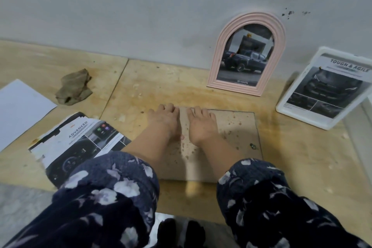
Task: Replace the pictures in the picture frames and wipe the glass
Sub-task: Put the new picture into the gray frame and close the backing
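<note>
A brown backing board (237, 127) of a picture frame lies face down on the wooden table, spotted with stains. My left hand (164, 121) and my right hand (200, 125) lie flat on it side by side, fingers straight and reaching its far edge. A small metal clip (252, 146) sits near the board's right edge. A pink arched frame (248, 54) with a truck picture leans on the wall behind. A white frame (324, 88) with a car brochure page leans at the right.
A crumpled brownish cloth (73, 87) lies at the back left. A white sheet (20, 108) and a stack of car brochure pages (78, 145) lie at the left. The grey wall (141, 16) bounds the table's far side.
</note>
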Motion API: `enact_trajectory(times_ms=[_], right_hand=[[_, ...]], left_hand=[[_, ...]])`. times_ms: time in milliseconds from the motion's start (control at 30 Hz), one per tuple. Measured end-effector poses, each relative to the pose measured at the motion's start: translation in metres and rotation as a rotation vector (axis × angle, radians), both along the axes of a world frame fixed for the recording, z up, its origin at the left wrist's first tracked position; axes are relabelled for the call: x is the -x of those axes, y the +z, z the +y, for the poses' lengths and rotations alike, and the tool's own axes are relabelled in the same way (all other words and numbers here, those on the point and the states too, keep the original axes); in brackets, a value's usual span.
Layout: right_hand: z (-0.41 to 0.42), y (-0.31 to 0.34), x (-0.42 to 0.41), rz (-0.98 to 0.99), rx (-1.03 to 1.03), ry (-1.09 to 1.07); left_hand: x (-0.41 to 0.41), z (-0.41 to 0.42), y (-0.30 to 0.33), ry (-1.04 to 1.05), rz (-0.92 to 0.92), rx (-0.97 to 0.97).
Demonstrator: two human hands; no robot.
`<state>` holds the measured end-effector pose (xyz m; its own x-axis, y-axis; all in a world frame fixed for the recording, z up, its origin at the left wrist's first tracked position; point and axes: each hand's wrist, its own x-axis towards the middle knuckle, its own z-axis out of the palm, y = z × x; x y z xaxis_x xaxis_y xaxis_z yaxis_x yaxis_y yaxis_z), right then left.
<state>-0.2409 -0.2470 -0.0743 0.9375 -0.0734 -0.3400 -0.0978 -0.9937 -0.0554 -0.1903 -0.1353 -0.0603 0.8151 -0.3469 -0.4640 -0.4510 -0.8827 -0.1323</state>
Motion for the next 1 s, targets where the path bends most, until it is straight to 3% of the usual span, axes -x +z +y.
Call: enact_trajectory(times_ms=[567, 867, 1000], right_hand=[[0.0, 0.004, -0.003, 0.18, 0.067, 0.03], [-0.006, -0.003, 0.008, 0.064, -0.01, 0.039], [-0.026, -0.005, 0.027, -0.002, -0.129, -0.043]], left_hand=[[0.003, 0.012, -0.008, -0.071, 0.036, 0.022], [0.008, 0.013, -0.016, 0.016, 0.077, 0.052], [0.028, 0.024, -0.019, 0.069, -0.07, 0.175]])
